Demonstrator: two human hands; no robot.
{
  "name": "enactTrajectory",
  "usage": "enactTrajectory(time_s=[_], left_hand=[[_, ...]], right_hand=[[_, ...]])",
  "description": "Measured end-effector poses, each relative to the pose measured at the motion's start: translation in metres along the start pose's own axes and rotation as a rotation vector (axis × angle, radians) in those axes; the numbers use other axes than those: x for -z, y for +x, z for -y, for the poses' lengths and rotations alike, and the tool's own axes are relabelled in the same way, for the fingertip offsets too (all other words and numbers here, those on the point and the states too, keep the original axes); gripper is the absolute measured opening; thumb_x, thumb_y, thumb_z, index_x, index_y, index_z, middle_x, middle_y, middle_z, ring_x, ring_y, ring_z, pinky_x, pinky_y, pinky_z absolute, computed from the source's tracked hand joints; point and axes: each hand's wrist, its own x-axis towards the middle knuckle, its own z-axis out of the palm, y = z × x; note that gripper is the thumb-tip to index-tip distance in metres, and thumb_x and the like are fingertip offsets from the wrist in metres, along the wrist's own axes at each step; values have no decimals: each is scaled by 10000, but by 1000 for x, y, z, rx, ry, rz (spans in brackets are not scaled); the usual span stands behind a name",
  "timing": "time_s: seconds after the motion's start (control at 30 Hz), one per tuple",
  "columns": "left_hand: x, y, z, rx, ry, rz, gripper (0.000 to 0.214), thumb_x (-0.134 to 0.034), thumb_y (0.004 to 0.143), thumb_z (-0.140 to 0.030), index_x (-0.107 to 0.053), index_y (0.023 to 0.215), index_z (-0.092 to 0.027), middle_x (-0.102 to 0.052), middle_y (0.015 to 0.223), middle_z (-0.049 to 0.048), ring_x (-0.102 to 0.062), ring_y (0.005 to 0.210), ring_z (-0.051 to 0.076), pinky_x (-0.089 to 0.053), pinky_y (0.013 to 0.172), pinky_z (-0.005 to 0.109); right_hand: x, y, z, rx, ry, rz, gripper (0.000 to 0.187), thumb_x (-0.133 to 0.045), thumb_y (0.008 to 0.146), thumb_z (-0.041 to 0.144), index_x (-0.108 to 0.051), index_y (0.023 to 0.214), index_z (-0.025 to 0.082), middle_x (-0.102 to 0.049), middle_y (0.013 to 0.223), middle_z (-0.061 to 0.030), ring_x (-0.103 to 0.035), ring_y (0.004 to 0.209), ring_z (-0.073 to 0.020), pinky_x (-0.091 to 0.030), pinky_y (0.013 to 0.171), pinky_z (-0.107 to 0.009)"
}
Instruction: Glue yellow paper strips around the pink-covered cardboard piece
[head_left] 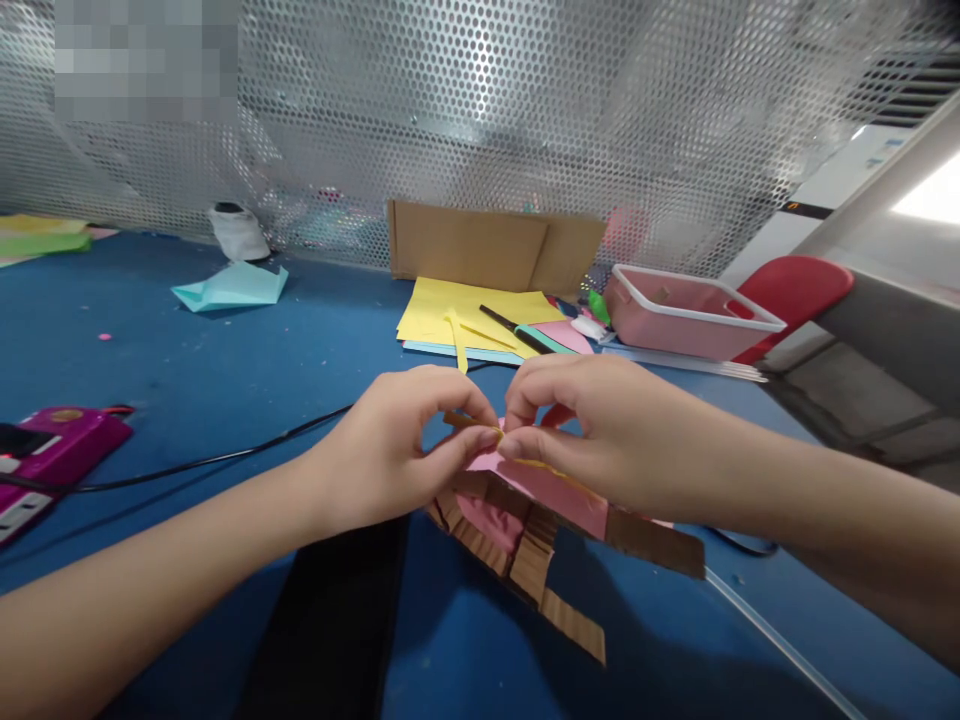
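Note:
My left hand and my right hand meet at the middle of the view, fingertips almost touching. Both pinch a narrow yellow paper strip between thumb and fingers. The strip lies along the top of a craft piece made of pink paper and brown corrugated cardboard. Cardboard pieces stick out from it to the lower right and the right. My fingers and palms hide part of the strip and the piece's upper side.
Behind my hands lie yellow paper sheets and scissors, before a cardboard panel. A pink basket stands right. A purple power strip with a black cable is left. Folded blue paper lies farther back.

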Motion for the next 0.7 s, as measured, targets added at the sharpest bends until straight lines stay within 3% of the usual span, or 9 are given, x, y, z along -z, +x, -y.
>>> enactTrajectory(time_s=[0.17,0.7], left_hand=[[-5,-1,5,-4,15,-62,89,-578,842,-174,-655,800,-156,-702,832,32,-614,761,128,-484,707,262],[-6,-4,4,-14,43,-99,91,-591,836,-197,-652,781,-160,-697,811,44,-596,753,158,-466,700,302]], right_hand=[[-2,4,1,-4,37,-25,245,-597,838,350,-602,657,185,-650,716,2,-555,679,-119,-391,612,-259],[-2,8,-3,-7,34,-32,195,-630,814,343,-642,674,208,-665,750,13,-582,717,-131,-423,646,-277]])
